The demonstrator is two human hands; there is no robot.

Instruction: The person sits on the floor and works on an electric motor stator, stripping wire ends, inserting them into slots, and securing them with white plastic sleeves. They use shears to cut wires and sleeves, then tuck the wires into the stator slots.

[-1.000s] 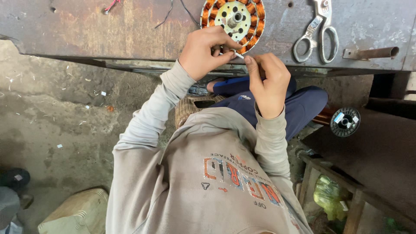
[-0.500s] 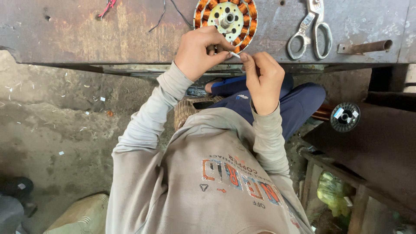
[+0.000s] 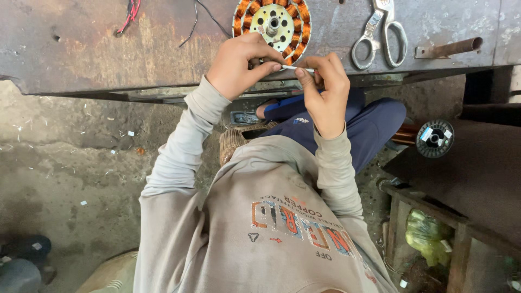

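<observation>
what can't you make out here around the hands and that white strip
Head view:
- White strip: both ends hidden inside the fingers of left hand and right hand.
- Wound stator: top cut off by the frame edge, lower rim behind the left hand.
- Scissors: blade tips cut off at the top.

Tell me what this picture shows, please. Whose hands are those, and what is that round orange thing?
The camera sits on a person's head and looks down, so you see their own arms and grey shirt. Their left hand and right hand pinch a thin white strip between the fingers. Just past the hands, on a worn metal bench, lies a round motor part wound with orange copper wire. Beside it are metal scissors, a rusty pipe and some loose wires. A wire spool sits lower on the right.
</observation>
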